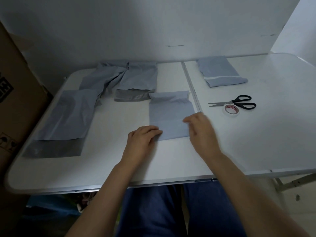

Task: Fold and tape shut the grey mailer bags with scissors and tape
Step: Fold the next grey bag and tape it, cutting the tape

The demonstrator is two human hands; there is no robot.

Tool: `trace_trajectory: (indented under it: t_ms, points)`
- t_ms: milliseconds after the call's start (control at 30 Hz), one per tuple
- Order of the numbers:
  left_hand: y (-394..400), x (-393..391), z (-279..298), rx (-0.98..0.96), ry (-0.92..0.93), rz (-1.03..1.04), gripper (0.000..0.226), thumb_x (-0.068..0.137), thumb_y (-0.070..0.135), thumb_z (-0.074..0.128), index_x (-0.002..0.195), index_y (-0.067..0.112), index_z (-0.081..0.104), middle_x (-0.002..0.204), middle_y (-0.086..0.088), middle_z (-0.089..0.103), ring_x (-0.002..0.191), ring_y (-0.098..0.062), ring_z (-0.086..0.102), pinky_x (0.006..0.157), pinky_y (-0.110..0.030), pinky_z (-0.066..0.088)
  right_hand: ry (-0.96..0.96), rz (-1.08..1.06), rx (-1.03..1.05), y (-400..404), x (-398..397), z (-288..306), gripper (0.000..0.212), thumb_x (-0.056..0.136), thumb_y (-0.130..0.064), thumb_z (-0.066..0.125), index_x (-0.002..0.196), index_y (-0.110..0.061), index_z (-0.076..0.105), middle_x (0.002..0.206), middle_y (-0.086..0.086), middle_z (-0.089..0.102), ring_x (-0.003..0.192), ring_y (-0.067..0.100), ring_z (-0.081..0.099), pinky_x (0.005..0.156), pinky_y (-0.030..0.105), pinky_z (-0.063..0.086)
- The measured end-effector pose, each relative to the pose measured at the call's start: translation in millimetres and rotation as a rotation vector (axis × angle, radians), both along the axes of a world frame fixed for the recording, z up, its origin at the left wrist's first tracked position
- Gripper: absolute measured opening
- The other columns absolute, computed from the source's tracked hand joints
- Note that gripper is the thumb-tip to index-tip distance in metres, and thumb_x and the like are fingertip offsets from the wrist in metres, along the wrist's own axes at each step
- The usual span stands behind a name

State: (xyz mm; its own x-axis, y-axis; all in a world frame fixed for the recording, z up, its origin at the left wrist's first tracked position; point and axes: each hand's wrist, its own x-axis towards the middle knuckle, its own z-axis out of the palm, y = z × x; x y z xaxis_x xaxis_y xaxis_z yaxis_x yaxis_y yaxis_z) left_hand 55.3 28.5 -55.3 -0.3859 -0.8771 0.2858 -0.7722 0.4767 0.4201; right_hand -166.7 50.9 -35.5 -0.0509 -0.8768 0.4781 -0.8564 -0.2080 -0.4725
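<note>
We are mid-fold on one grey mailer bag [171,117], lying flat near the middle of the desk [256,142], just left of the seam between the two desk halves. The left hand [143,139] rests on the bag's near left corner, fingers bent over the edge and pressing it down; whether they pinch it we cannot tell. The right hand [201,129] is blurred at the bag's right edge, fingers loosely curled and seemingly holding nothing, though we cannot be sure. Progress, as we judge it: one folded bag [220,72] sits apart at the far right and looks finished, though no tape is plain to us at this size. Three more bags wait on the left: a flat bag [66,117] near the left edge with its dark flap showing, a crumpled bag [100,77] at the back, and a flap-down bag [138,77] beside it. Count: five bags in all, one pair of scissors [239,102], one roll of tape [231,109] touching the scissors, both well right of the hands and untouched. Taping of the current bag is not yet begun.
</note>
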Motion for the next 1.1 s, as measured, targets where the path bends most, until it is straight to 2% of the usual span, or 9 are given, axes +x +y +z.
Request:
trace_trajectory:
  t_ms: [67, 133, 233, 367, 467, 633, 767, 967, 1100]
  points:
    - [-4.1, 1.5, -3.8, -0.013, 0.013, 0.001, 0.03, 0.09, 0.016, 0.06, 0.114, 0.031, 0.068, 0.124, 0.012, 0.062, 0.115, -0.015, 0.056, 0.09, -0.048, 0.047, 0.076, 0.2, 0.052, 5.1, 28.8, 8.4, 0.028, 0.083, 0.005, 0.055, 0.103, -0.007, 0.071, 0.103, 0.01, 0.065, 0.093, 0.029, 0.06, 0.084, 0.034, 0.05]
    - [-5.0, 2.5, -5.5, 0.001, 0.034, -0.004, 0.028, 0.09, 0.021, 0.055, 0.113, 0.031, 0.068, 0.124, 0.012, 0.061, 0.115, -0.014, 0.055, 0.09, -0.05, 0.047, 0.158, 0.291, 0.069, 18.3, 55.3, 1.3, 0.031, 0.081, 0.001, 0.056, 0.107, -0.008, 0.07, 0.107, 0.008, 0.067, 0.095, 0.027, 0.061, 0.085, 0.035, 0.052]
    - [-3.4, 3.8, -3.6, 0.014, 0.049, -0.023, 0.03, 0.092, 0.027, 0.049, 0.116, 0.03, 0.067, 0.125, 0.012, 0.061, 0.117, -0.014, 0.054, 0.093, -0.049, 0.044, 0.152, 0.237, 0.064, 33.2, 65.6, -14.2, 0.031, 0.087, -0.009, 0.055, 0.115, -0.007, 0.068, 0.117, 0.005, 0.065, 0.105, 0.024, 0.059, 0.093, 0.034, 0.051]
    - [-3.6, 5.7, -4.6, 0.002, 0.043, -0.044, 0.029, 0.094, 0.026, 0.051, 0.118, 0.03, 0.067, 0.125, 0.011, 0.061, 0.116, -0.014, 0.055, 0.092, -0.049, 0.045, 0.267, 0.157, 0.034, 38.3, 57.5, -23.2, 0.039, 0.094, -0.026, 0.04, 0.115, -0.008, 0.069, 0.116, 0.002, 0.065, 0.103, 0.026, 0.055, 0.089, 0.037, 0.051]
    - [-4.0, 6.7, -5.8, -0.001, 0.03, -0.047, 0.029, 0.095, 0.02, 0.056, 0.119, 0.032, 0.066, 0.126, 0.012, 0.06, 0.118, -0.014, 0.053, 0.094, -0.05, 0.044, 0.275, 0.087, 0.084, 44.4, 51.9, -19.9, 0.037, 0.093, -0.022, 0.041, 0.114, -0.008, 0.069, 0.114, 0.004, 0.062, 0.103, 0.028, 0.054, 0.087, 0.04, 0.05]
    - [-1.6, 4.7, -0.9, 0.009, 0.029, -0.034, 0.03, 0.094, 0.017, 0.057, 0.118, 0.032, 0.067, 0.125, 0.012, 0.06, 0.117, -0.014, 0.053, 0.095, -0.048, 0.043, 0.265, -0.046, 0.083, 51.3, 31.5, -17.9, 0.026, 0.087, -0.009, 0.06, 0.111, -0.01, 0.069, 0.104, 0.004, 0.059, 0.095, 0.026, 0.057, 0.078, 0.036, 0.047]
    - [-2.7, 5.9, -2.1, 0.03, 0.045, -0.037, 0.032, 0.093, 0.016, 0.058, 0.118, 0.033, 0.067, 0.125, 0.014, 0.06, 0.118, -0.013, 0.053, 0.097, -0.049, 0.043, 0.261, -0.116, 0.044, 56.6, 8.2, -22.1, 0.022, 0.086, -0.005, 0.063, 0.106, -0.009, 0.07, 0.097, 0.004, 0.058, 0.088, 0.025, 0.057, 0.073, 0.034, 0.044]
    - [-2.7, 5.1, 0.1, 0.043, 0.039, -0.048, 0.032, 0.093, 0.015, 0.057, 0.118, 0.033, 0.067, 0.126, 0.013, 0.059, 0.118, -0.014, 0.053, 0.098, -0.049, 0.043, 0.357, -0.286, 0.069, 61.5, -21.5, -19.5, 0.028, 0.081, -0.005, 0.064, 0.105, -0.017, 0.072, 0.093, 0.004, 0.058, 0.088, 0.027, 0.055, 0.078, 0.042, 0.038]
    - [-4.6, 10.4, 0.4, 0.032, 0.043, -0.039, 0.036, 0.091, 0.009, 0.058, 0.119, 0.03, 0.067, 0.126, 0.011, 0.06, 0.119, -0.015, 0.053, 0.099, -0.047, 0.044, 0.385, -0.296, 0.096, 63.2, -31.0, -16.2, 0.021, 0.085, -0.007, 0.063, 0.102, -0.015, 0.073, 0.09, 0.006, 0.058, 0.085, 0.028, 0.054, 0.078, 0.043, 0.038]
